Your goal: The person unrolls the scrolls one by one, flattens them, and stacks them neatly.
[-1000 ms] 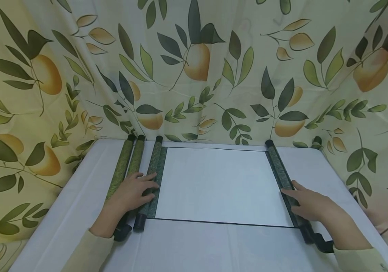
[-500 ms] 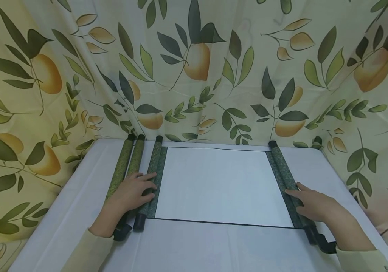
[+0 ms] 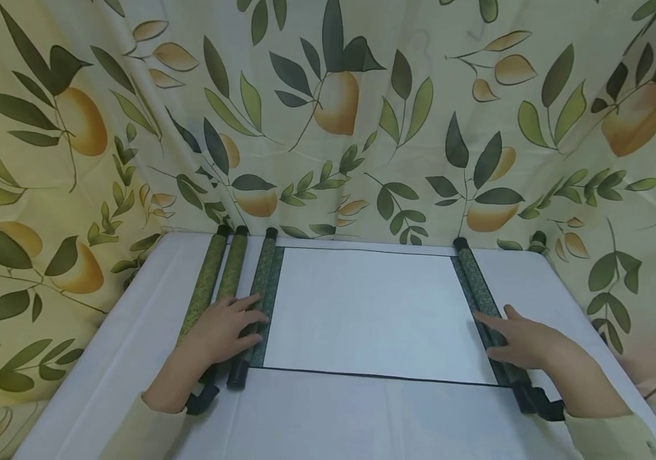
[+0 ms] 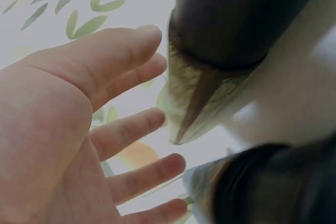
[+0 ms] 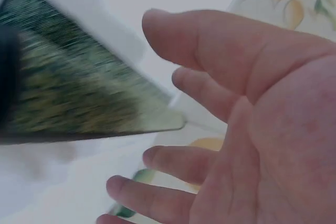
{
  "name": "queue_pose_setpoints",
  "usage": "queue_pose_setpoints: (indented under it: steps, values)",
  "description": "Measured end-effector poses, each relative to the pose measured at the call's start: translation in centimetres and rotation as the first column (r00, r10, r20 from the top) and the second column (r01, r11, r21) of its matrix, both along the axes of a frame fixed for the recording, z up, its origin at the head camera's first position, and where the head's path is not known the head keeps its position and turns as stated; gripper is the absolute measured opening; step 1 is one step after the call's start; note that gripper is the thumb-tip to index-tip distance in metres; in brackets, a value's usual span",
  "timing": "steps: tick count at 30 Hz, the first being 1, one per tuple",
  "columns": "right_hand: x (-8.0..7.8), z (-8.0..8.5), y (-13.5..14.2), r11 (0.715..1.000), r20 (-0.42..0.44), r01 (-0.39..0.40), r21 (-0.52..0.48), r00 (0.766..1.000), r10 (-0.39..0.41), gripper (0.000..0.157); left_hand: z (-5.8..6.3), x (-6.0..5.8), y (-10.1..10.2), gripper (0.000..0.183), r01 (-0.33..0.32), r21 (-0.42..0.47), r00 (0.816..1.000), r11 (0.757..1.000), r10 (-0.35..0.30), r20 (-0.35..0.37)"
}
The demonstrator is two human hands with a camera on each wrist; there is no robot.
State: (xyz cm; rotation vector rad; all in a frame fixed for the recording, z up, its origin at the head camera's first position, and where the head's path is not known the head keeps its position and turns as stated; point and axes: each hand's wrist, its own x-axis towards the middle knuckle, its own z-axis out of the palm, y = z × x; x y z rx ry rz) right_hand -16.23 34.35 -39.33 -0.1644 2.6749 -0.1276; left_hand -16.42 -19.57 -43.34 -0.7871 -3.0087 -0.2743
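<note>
A scroll lies spread on the table, its blank white sheet (image 3: 374,313) edged by dark green strips. Its left roll (image 3: 261,271) sits under the fingers of my left hand (image 3: 218,329), which are spread and nearly straight. My right hand (image 3: 529,345) is over the right roll (image 3: 479,287), thumb and fingers apart. In the right wrist view that hand (image 5: 262,114) is relaxed, with a gap between it and the patterned green roll (image 5: 79,82). The left wrist view has the left hand (image 4: 79,124) beside dark knobs (image 4: 226,19), gripping nothing.
Two yellow-green rolled scrolls (image 3: 206,275) with black ends lie side by side left of the spread one, partly behind the left hand and forearm. White cloth covers the table (image 3: 362,415). A fruit-and-leaf patterned curtain (image 3: 328,160) hangs along the back and sides.
The right roll has turned slightly outward, baring a dark green strip beside it. My right hand has then shifted a little left. The left hand has barely moved; the head view has shifted slightly.
</note>
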Motion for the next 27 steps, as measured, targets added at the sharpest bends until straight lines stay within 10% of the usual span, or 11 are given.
queue_pose_setpoints:
  steps: [7, 12, 19, 27]
  values:
    - [-0.7, 2.7, -4.9, 0.982, -0.085, -0.179, -0.058, 0.981, 0.174, 0.072, 2.7, 1.8, -2.0, 0.038, -0.002, 0.075, 0.999, 0.997, -0.001, 0.034]
    - [-1.9, 3.5, -10.2, 0.92, -0.135, -0.341, -0.196, 0.938, 0.319, 0.067, 3.9, 1.9, -4.5, 0.038, -0.031, 0.132, 1.0, 0.991, 0.031, 0.001]
    - [-4.0, 1.6, -19.2, 0.657, -0.056, -0.33, -0.678, 0.914, 0.401, 0.055, 3.5, 0.5, -7.9, 0.037, -0.076, 0.33, 0.993, 0.941, 0.043, 0.106]
    - [-5.7, 0.2, -29.9, 0.447, 0.106, -0.106, -0.888, 0.9, 0.424, 0.055, 2.6, -2.2, -10.5, 0.039, -0.207, 0.454, 0.964, 0.866, 0.102, 0.245]
